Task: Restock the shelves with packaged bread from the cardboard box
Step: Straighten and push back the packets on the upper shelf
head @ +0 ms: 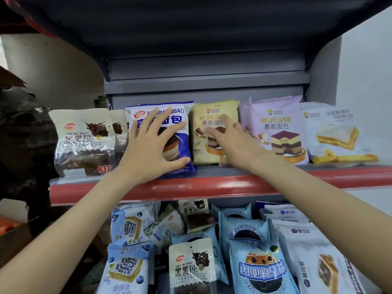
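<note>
On the upper shelf point(212, 183) stand several bread packs side by side. My left hand point(148, 145) lies spread, fingers straight, against the front of the blue-and-white pack point(180, 117). My right hand point(231, 141) reaches to the beige mousse pack point(214, 115) with its fingers on the pack's face; how they curl is blurred. A brown-and-white pack point(84, 141) stands to the left, a lilac mousse pack point(277, 128) and a white sandwich pack point(335, 134) to the right. All stand upright behind the red shelf lip.
The lower shelf holds several overlapping packs, among them a light-blue bread pack point(261, 270) and a white chocolate pack point(191, 266). A cardboard box point(14, 234) with orange contents sits at the far left. The dark underside of another shelf point(191, 28) hangs overhead.
</note>
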`<state>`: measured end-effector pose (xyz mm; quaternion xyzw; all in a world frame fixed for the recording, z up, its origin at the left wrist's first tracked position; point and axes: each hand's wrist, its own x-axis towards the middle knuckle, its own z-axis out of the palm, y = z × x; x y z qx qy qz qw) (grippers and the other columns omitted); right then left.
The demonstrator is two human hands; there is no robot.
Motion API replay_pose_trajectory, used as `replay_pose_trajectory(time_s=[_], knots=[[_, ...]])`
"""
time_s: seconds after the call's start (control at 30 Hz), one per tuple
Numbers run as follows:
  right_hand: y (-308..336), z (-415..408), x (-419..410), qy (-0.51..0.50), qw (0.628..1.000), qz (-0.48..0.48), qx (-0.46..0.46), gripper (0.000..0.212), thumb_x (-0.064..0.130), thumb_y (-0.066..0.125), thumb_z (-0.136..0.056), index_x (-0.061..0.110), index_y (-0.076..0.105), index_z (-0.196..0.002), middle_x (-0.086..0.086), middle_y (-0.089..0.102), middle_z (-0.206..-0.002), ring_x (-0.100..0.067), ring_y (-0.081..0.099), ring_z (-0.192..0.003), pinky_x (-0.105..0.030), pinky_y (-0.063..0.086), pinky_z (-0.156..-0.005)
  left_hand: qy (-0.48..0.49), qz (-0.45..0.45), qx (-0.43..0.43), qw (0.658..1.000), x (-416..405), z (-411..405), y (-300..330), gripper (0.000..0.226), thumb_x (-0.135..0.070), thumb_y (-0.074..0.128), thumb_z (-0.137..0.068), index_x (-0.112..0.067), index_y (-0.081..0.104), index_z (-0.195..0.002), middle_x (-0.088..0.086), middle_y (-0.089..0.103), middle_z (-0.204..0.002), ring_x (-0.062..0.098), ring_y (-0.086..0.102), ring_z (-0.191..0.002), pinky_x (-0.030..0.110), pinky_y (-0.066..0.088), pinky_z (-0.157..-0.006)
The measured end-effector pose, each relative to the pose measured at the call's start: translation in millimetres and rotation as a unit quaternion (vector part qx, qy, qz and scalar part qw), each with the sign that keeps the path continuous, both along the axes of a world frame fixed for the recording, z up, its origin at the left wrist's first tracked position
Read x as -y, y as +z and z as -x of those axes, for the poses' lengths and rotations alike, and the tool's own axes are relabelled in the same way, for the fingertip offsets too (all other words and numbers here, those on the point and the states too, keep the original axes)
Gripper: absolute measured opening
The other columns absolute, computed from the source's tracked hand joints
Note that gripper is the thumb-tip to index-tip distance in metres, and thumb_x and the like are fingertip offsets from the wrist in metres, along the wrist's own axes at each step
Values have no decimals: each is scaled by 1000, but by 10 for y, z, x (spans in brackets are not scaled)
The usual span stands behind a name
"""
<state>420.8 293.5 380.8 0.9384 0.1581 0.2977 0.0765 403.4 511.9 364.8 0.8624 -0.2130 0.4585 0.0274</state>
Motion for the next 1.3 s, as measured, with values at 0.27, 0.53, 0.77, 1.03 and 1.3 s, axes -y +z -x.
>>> replay_pose_trajectory(time_s=[0.27,0.53,0.77,1.03,1.3], knots=[[-24,-15,74,-16,997,59,40,58,31,72,-79,14,51,-131,-13,33,-139,-31,34,-127,-40,45,-89,-5,-10,9,1000,-42,-25,-10,83,-78,38,-71,-35,38,-142,-3,19,-158,22,9,-146,59,12,-115],[65,-144,26,96,949,270,127,74,40,69,-78,21,35,-141,-9,20,-155,-32,19,-142,-50,24,-111,-8,-5,9,1000,-26,1,-26,82,-77,39,-71,-34,41,-141,-2,20,-158,24,11,-146,59,12,-114],[56,-185,112,74,955,286,38,65,18,46,-97,38,13,-149,-4,-6,-160,-33,1,-146,-51,31,-107,-11,-1,8,1000,-46,0,-23,82,-78,39,-72,-35,38,-142,-3,18,-158,22,8,-147,59,12,-115],[126,-149,188,83,952,293,20,69,3,40,-96,40,14,-149,-2,-9,-160,-31,1,-146,-49,32,-108,-20,-2,4,1000,-86,-14,-23,83,-78,38,-72,-36,35,-143,-4,16,-159,21,6,-147,59,12,-115],[113,-64,247,84,956,281,1,69,2,38,-97,42,16,-148,3,-9,-160,-24,0,-147,-43,27,-110,-9,-32,15,999,-126,-85,-57,82,-77,35,-76,-36,29,-146,-3,10,-160,21,-1,-148,59,4,-116]])
